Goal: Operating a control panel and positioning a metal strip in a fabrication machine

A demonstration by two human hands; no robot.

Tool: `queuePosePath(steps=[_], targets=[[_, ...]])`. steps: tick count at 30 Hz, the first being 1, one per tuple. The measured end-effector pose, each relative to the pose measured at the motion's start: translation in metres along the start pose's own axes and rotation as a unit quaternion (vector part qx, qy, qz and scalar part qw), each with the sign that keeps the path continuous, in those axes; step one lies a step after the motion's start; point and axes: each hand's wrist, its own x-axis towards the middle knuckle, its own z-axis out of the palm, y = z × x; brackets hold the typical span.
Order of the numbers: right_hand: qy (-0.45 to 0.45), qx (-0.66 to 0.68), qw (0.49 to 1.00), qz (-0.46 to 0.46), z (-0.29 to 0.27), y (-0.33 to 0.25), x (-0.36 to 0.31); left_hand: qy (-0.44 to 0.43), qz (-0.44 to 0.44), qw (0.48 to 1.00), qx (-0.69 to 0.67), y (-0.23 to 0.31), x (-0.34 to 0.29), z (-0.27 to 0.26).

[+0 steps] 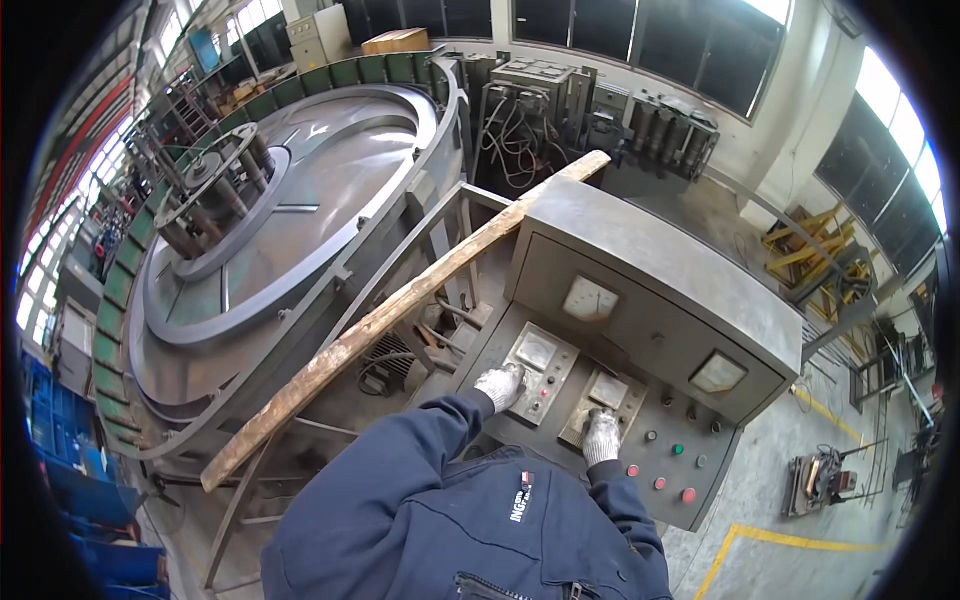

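A grey control console (640,300) with a sloping panel stands in front of me. My left hand (502,388), in a white knit glove, is closed at the lower left of a control module (536,350) with a dial meter. My right hand (602,438), gloved alike, is closed at the lower part of a second such module (609,390). The fingers of both hands hide what they grip. To the right of that module sit a green button (678,450) and a red button (688,495), among several others. Two square meters are set in the upright face.
A long rough timber (400,305) slants past the console's left side. Behind it lies a large round metal machine (310,170) with a raised rim. A cable-laden machine (525,110) stands beyond the console. A small wheeled cart (818,482) is on the right floor, near yellow lines.
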Motion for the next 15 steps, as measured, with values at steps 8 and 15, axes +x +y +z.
queuePosePath(steps=[8,15], targets=[[-0.012,-0.002,1.0,0.013,0.0011,-0.0021,0.0014,0.011,0.012,1.0,-0.005,-0.0061,0.0021,0.003],[0.01,-0.002,1.0,0.008,0.003,-0.0018,-0.001,-0.007,-0.009,1.0,-0.001,-0.0003,-0.0001,-0.005]])
